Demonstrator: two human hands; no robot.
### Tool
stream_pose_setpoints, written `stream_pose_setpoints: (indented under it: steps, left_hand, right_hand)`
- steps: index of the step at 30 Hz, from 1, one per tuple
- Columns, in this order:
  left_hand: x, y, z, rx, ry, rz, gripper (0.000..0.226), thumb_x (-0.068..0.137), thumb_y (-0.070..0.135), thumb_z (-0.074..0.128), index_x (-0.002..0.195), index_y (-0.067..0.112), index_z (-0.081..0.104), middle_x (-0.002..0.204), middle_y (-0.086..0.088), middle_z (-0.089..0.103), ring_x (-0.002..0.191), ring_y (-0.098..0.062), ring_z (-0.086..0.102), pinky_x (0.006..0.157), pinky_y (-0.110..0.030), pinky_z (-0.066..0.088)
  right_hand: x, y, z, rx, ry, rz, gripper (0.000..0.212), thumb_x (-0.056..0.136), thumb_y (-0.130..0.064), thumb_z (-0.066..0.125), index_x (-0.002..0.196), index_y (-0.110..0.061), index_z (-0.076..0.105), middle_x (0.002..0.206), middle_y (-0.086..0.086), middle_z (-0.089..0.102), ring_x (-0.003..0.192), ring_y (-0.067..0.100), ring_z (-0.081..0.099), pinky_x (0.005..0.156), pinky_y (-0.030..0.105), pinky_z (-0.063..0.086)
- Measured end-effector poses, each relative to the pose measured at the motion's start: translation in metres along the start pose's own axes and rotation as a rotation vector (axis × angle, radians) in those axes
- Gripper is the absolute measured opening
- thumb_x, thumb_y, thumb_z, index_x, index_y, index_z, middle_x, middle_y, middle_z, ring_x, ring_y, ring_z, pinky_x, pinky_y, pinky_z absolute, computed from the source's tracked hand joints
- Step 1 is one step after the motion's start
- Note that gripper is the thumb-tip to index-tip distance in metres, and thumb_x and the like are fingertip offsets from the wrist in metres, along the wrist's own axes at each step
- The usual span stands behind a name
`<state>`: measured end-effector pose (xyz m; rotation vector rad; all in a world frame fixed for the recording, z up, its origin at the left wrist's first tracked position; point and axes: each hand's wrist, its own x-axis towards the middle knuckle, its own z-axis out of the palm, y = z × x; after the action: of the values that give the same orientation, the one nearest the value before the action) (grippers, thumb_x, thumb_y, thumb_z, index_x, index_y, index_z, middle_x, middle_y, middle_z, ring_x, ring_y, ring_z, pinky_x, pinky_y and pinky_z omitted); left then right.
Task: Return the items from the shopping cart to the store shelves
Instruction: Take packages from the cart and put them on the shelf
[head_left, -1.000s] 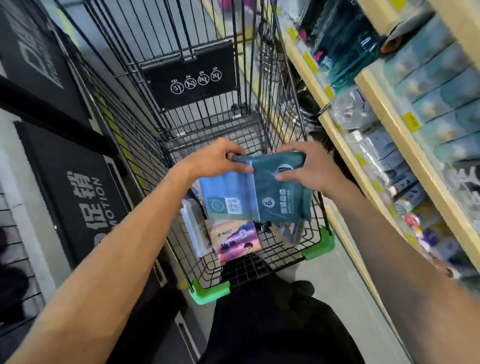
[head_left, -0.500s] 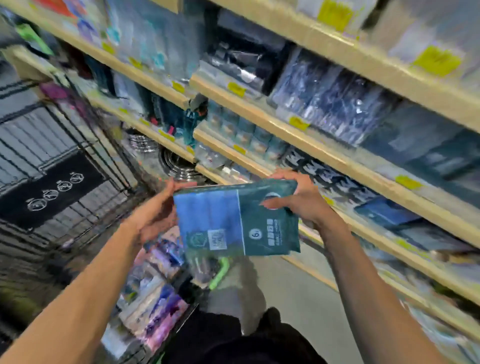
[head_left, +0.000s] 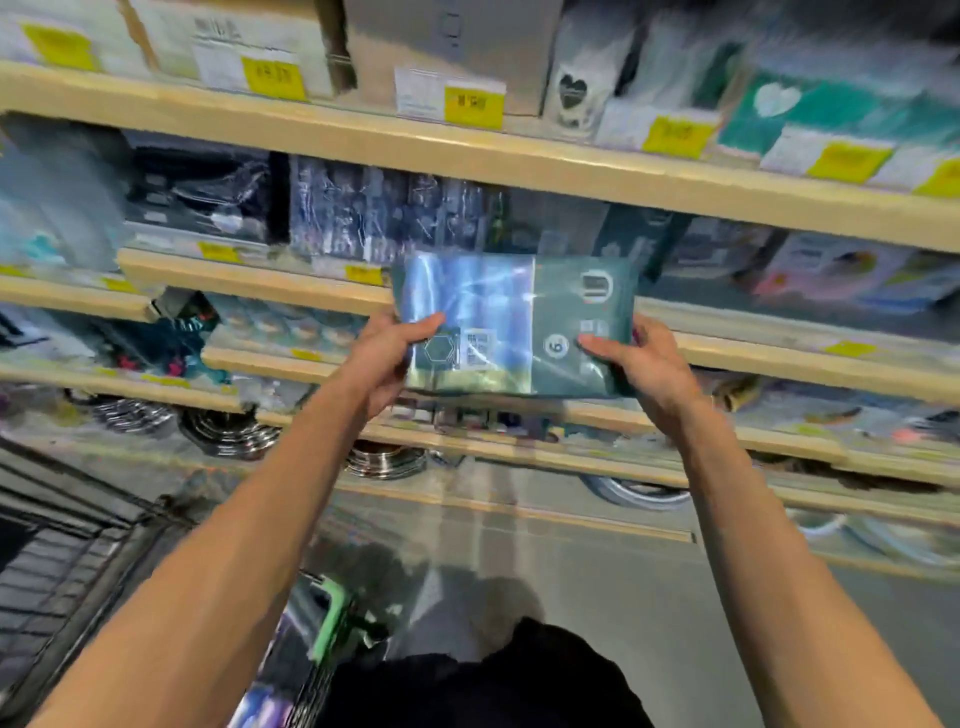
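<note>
A flat blue and dark green packet (head_left: 514, 322) marked with a 6 is held up in front of the wooden store shelves (head_left: 395, 150). My left hand (head_left: 389, 358) grips its lower left edge, thumb on the front. My right hand (head_left: 639, 364) grips its lower right edge, thumb on the front too. The packet hangs level with the middle shelf board (head_left: 249, 280). The black wire shopping cart (head_left: 78, 561) stands at the lower left; its green corner bumper (head_left: 332, 613) shows, and a few colourful items inside it are blurred.
The shelves are packed with wrapped goods and yellow price tags (head_left: 472, 106). Stacked metal pans (head_left: 228, 431) sit on the low shelf. Grey floor (head_left: 597, 566) lies between me and the shelves. My dark trousers (head_left: 488, 686) fill the bottom centre.
I have turned from the cart to face the shelves. Both hands have lifted the packet up and forward, from over the cart to the middle shelf's height.
</note>
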<state>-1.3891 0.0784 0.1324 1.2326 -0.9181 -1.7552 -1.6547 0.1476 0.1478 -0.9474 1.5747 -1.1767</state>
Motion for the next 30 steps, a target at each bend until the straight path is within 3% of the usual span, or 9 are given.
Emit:
stream_pose_setpoints:
  steps: [3,5,8,11,16,22,24,26,30]
  left_hand:
    - [0.026,0.019,0.037,0.032,-0.018,0.085,0.092,0.082,0.023,0.078,0.152,0.01,0.019,0.141,-0.005,0.051,0.124,-0.014,0.05,0.111,-0.035,0.031]
    - [0.043,0.027,0.051,0.135,-0.075,0.12,0.104,0.073,0.038,0.083,0.153,0.018,0.021,0.15,-0.007,0.043,0.133,-0.021,0.048,0.112,-0.049,0.035]
    - [0.065,0.033,0.071,0.404,-0.002,0.227,0.073,0.081,0.046,0.074,0.139,0.015,0.044,0.133,-0.005,0.06,0.114,-0.022,0.064,0.092,-0.047,0.056]
    - [0.081,0.041,0.095,0.484,0.118,0.293,0.078,0.074,0.053,0.072,0.131,0.006,0.048,0.129,-0.01,0.061,0.114,-0.025,0.062,0.094,-0.047,0.054]
    - [0.126,0.038,0.107,0.563,0.249,0.32,0.078,0.05,0.062,0.071,0.108,0.011,0.064,0.103,-0.005,0.072,0.092,-0.023,0.07,0.084,-0.048,0.058]
    - [0.085,0.041,0.137,1.054,0.588,0.375,0.039,0.085,0.039,0.073,0.094,0.001,0.068,0.099,-0.011,0.066,0.094,-0.025,0.06,0.086,-0.036,0.051]
    - [0.084,0.033,0.138,1.039,0.594,0.374,0.038,0.085,0.037,0.074,0.1,0.002,0.066,0.107,-0.012,0.061,0.095,-0.026,0.06,0.081,-0.033,0.048]
    - [0.083,0.029,0.136,1.012,0.602,0.386,0.042,0.086,0.035,0.073,0.109,0.002,0.061,0.118,-0.012,0.054,0.103,-0.028,0.058,0.089,-0.034,0.046]
    - [0.073,0.021,0.121,0.786,0.608,0.513,0.048,0.088,0.033,0.07,0.119,0.004,0.049,0.114,-0.009,0.053,0.08,-0.013,0.055,0.078,-0.024,0.047]
  right_hand:
    - [0.006,-0.003,-0.033,-0.106,-0.001,0.002,0.04,0.085,-0.009,0.072,0.124,-0.013,0.061,0.108,0.0,0.071,0.089,0.016,0.069,0.059,0.019,0.054]
    - [0.015,-0.004,-0.046,-0.095,0.073,-0.064,0.041,0.084,-0.005,0.073,0.124,-0.009,0.062,0.108,0.002,0.072,0.093,0.017,0.071,0.064,0.02,0.057]
    - [0.03,-0.008,-0.057,-0.163,0.227,-0.178,0.043,0.079,-0.005,0.078,0.12,-0.008,0.066,0.106,0.001,0.072,0.092,0.013,0.069,0.074,0.019,0.057]
    - [0.046,-0.01,-0.067,-0.277,0.387,-0.242,0.044,0.072,-0.015,0.085,0.113,-0.013,0.069,0.103,-0.005,0.071,0.091,0.009,0.068,0.079,0.019,0.055]
    - [0.081,-0.012,-0.078,-0.414,0.616,-0.191,0.057,0.063,-0.044,0.087,0.104,-0.009,0.069,0.105,0.005,0.073,0.097,0.022,0.068,0.087,0.041,0.057]
    - [0.1,-0.011,-0.068,-0.614,0.57,-0.048,0.041,0.079,-0.034,0.08,0.102,-0.002,0.066,0.111,0.014,0.07,0.106,0.032,0.065,0.086,0.038,0.05]
    - [0.098,-0.003,-0.064,-0.714,0.513,-0.053,0.041,0.084,-0.036,0.075,0.103,-0.002,0.063,0.11,0.016,0.069,0.107,0.035,0.062,0.085,0.039,0.048]
    - [0.096,0.001,-0.062,-0.721,0.517,-0.083,0.044,0.085,-0.038,0.073,0.107,-0.002,0.06,0.111,0.016,0.067,0.107,0.035,0.059,0.086,0.039,0.046]
    - [0.083,0.008,-0.047,-0.458,0.784,-0.225,0.052,0.077,-0.031,0.08,0.114,-0.006,0.052,0.114,0.009,0.057,0.105,0.026,0.056,0.093,0.035,0.044]
